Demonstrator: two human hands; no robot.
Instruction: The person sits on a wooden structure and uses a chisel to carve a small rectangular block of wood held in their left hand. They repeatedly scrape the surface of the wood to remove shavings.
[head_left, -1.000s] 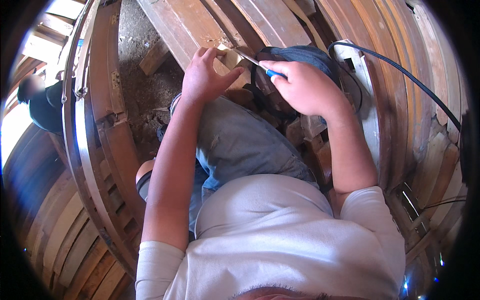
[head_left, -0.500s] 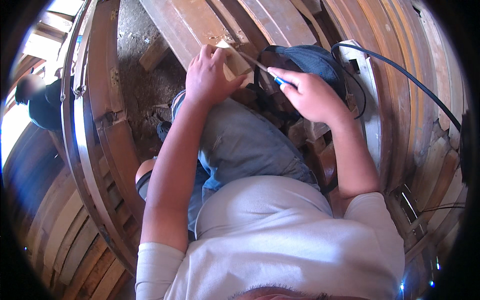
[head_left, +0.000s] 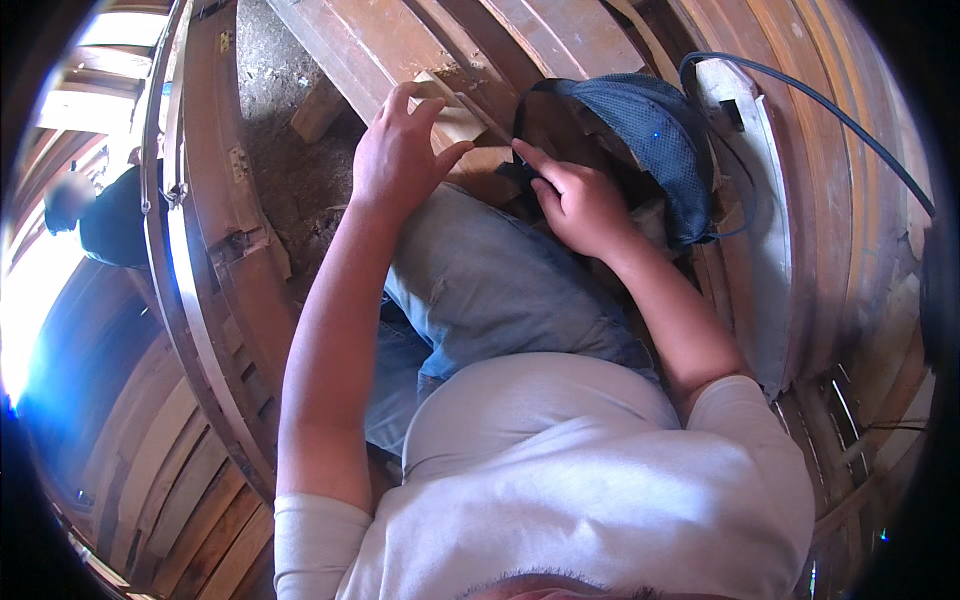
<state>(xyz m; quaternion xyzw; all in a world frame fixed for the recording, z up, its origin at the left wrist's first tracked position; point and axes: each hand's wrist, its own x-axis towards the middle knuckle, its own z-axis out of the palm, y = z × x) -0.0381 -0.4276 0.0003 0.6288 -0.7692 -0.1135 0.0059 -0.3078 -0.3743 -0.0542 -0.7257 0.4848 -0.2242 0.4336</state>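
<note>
A small pale wood block [head_left: 462, 124] lies on a brown panelled board, close in front of my bent knee. My left hand [head_left: 396, 150] is at its left side, fingertips on the block's edge and thumb spread toward its near end. My right hand [head_left: 582, 205] grips a narrow-bladed hand tool [head_left: 486, 120], with my index finger stretched along it. Its thin blade slants up and left across the block's right edge. My palm and fingers hide the tool's handle. Wood crumbs [head_left: 447, 70] lie on the board just beyond the block.
A dark mesh bag [head_left: 640, 125] with straps lies right of the block. A black cable [head_left: 810, 88] arcs over a pale wooden piece [head_left: 755, 240] and stacked boards at the right. Long timbers [head_left: 215, 170] run along the left, where another person [head_left: 112, 215] is partly visible beyond.
My right hand has moved left and lower, its index finger now extended along the tool; the blue handle is now hidden. My left hand has shifted slightly left, its thumb drawn back.
</note>
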